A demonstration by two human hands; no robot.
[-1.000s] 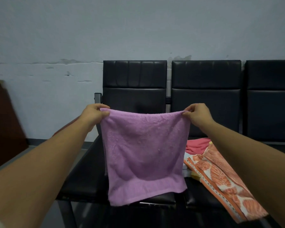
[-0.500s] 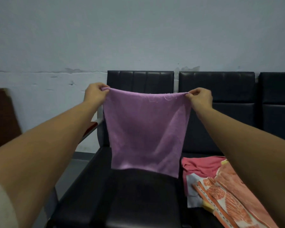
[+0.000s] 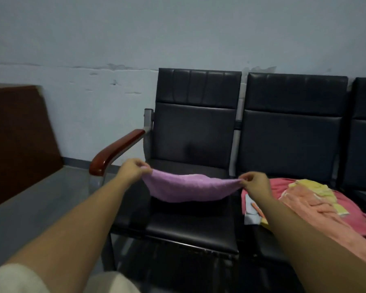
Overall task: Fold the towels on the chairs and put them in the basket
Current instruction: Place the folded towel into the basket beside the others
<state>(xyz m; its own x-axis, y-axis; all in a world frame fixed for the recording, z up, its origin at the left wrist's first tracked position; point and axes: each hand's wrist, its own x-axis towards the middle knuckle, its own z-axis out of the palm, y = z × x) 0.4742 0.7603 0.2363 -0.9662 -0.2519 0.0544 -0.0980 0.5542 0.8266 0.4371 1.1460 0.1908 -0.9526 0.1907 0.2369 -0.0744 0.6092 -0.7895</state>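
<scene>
The purple towel (image 3: 188, 190), light and limp, sags between the left hand (image 3: 131, 172) and right hand (image 3: 255, 186), each pinching a top corner, the best hold.

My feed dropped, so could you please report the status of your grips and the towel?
Left grip, right grip: each pinches a corner. Purple terry towel sags over black padded chair seat. Pink-orange towel pile lies on next seat.

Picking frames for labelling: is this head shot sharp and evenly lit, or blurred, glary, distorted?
Head view: dim, flat light; the black seat nearly loses detail. Head view: purple towel and brown board at left look soft, smeared. Head view: faint sheen on the red armrest, no harsh glare; forearms stretched by the wide angle.
</scene>
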